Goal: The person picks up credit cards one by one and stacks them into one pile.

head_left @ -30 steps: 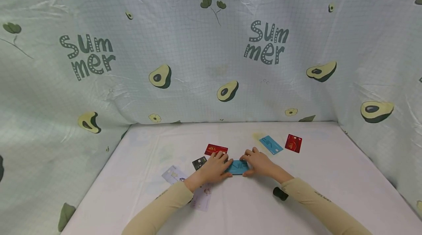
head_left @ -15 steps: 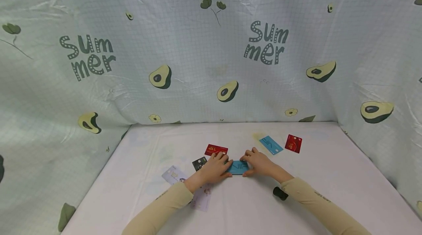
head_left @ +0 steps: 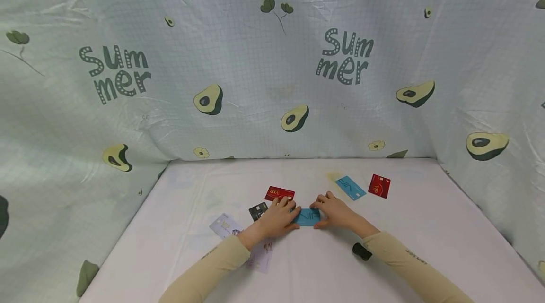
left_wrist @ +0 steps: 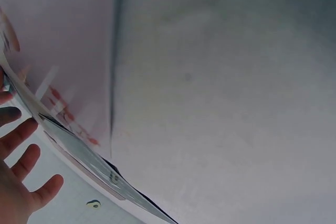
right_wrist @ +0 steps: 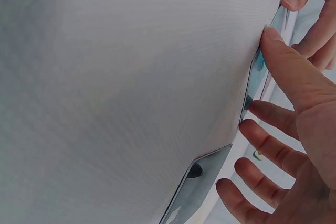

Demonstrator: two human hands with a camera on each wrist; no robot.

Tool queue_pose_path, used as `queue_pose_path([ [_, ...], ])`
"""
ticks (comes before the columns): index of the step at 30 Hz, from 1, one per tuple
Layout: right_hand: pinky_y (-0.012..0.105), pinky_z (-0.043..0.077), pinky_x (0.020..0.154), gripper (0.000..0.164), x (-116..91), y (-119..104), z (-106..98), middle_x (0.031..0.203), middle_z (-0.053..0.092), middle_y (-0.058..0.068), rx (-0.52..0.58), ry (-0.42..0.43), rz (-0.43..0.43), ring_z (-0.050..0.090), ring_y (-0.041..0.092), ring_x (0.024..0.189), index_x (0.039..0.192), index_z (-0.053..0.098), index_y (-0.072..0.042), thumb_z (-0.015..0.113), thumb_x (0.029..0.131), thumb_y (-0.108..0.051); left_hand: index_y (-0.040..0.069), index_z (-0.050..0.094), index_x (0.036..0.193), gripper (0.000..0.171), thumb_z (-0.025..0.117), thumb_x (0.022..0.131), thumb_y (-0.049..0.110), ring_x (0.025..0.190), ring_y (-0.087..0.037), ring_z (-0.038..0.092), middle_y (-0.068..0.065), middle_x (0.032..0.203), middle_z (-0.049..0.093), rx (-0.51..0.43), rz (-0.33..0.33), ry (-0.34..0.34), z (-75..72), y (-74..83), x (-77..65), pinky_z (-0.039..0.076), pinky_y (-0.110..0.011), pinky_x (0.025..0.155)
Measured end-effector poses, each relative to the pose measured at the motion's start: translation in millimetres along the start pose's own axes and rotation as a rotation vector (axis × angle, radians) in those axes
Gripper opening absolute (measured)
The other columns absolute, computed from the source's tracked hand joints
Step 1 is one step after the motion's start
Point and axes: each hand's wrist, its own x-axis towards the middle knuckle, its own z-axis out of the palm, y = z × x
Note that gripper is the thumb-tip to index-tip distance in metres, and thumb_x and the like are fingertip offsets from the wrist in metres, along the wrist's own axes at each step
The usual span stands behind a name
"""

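In the head view a blue card (head_left: pixel 307 217) lies at the middle of the table, its long side facing the person. My left hand (head_left: pixel 277 218) holds its left end, thumb at the near edge and fingertips at the far edge. At its right end my right hand (head_left: pixel 335 212) grips it the same way. The right wrist view shows the right thumb (right_wrist: pixel 286 61) along the card's edge, with the other fingers spread beyond it. Just behind the left hand are a red VIP card (head_left: pixel 279 193) and a black card (head_left: pixel 257 211), both partly covered.
Two lilac cards, one farther left (head_left: pixel 224 225) and one nearer the front (head_left: pixel 260 256), lie around the left forearm. Another blue card (head_left: pixel 350 187) and a red card (head_left: pixel 379 186) lie at the back right. A small black object (head_left: pixel 362 251) sits beside the right sleeve.
Both hands keep their places at the card's ends. The blue card's dark near edge shows less than before, and its face looks flatter. The whole head view has shifted very slightly.
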Motion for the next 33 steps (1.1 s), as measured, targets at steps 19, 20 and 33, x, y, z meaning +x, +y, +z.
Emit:
queue_pose_path([
  [19,0.025,0.036,0.061,0.051,-1.6,-5.6,0.1,0.094,0.055,0.001,-0.059,0.004,0.041,0.035,0.014,0.078,0.106,0.062,-0.011,0.072,0.068,-0.043,0.017,0.050,0.125,0.052,0.047,0.085,0.050,0.107,-0.020,0.044,0.000,0.116,0.052,-0.040,-0.060,-0.013,-6.7,4.9,1.0,0.042,-0.045,0.088],
  [20,0.025,0.036,0.061,0.051,-1.5,-6.3,0.8,0.094,0.055,0.001,-0.056,0.006,0.043,0.035,0.014,0.078,0.105,0.062,-0.010,0.072,0.067,-0.042,0.017,0.050,0.126,0.052,0.047,0.085,0.050,0.108,-0.020,0.044,0.000,0.116,0.052,-0.038,-0.064,-0.017,-6.1,4.8,0.9,0.042,-0.046,0.089],
  [33,0.026,0.037,0.064,0.051,-3.4,-5.0,1.6,0.097,0.057,0.002,-0.029,0.002,0.071,0.036,0.014,0.079,0.106,0.062,-0.010,0.074,0.067,-0.041,0.019,0.047,0.127,0.054,0.050,0.083,0.050,0.110,-0.018,0.043,0.001,0.120,0.052,-0.064,-0.102,-0.082,-10.0,6.2,5.3,0.040,-0.044,0.092],
])
